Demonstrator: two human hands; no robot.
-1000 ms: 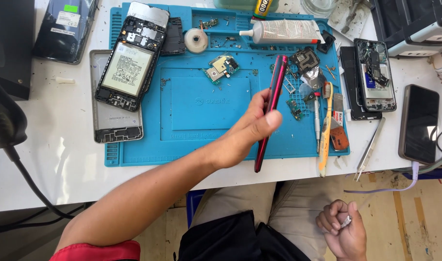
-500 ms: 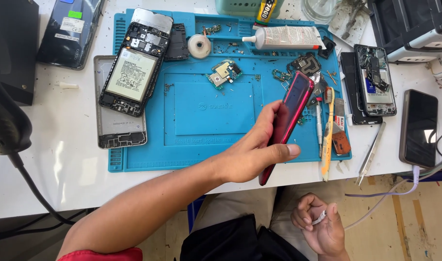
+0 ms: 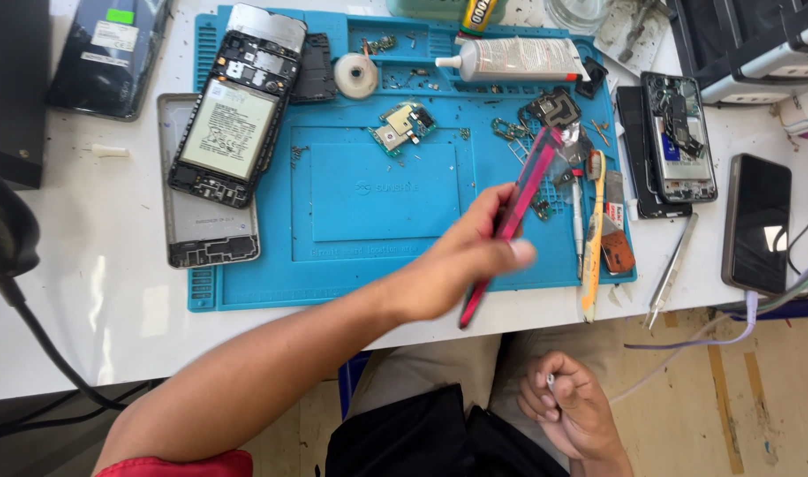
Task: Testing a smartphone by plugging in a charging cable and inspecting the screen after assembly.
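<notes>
Left hand (image 3: 457, 265) pinches red phone (image 3: 510, 221) edgewise above blue mat (image 3: 333, 265); right hand (image 3: 572, 406), curled, pinches 1 small part. Best kept steady, grip firm.

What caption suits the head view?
Left hand holds a red phone over the blue mat; right hand rests below.

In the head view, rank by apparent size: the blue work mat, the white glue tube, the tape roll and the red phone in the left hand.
1. Blue work mat, by far the largest.
2. Red phone, though it is raised nearer the camera, so unsure against the tube.
3. White glue tube.
4. Tape roll.
</notes>
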